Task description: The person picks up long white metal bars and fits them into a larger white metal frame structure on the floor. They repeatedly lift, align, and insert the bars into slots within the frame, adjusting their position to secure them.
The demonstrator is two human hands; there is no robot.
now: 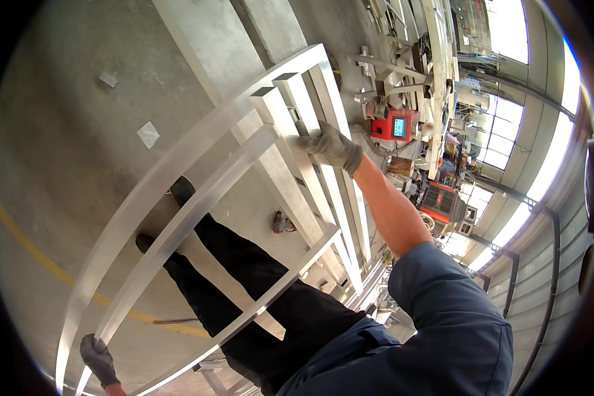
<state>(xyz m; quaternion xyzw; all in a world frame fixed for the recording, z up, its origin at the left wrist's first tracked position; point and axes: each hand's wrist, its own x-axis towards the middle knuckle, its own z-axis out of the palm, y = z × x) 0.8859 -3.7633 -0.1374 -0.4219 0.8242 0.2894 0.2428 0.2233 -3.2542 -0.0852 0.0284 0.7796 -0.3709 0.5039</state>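
Several silver square metal tubes form a long frame [148, 152] in front of my body. My left hand [99, 360], in a grey work glove, is closed round the inner long tube [185, 221] near the lower left. At the upper right, my right hand [331, 146], gloved alike, grips a metal tube [303, 105] in a row of parallel tubes; its fingertips are partly hidden. Open tube ends show just beyond that hand. A crossing tube [270, 300] passes over my black trousers.
Grey concrete floor [66, 152] bears two pale scraps and a yellow line [30, 244]. More wide metal beams [211, 39] lie beyond the frame. A red machine with a screen [395, 125] and a red-framed unit [440, 202] stand at right, near cluttered racks.
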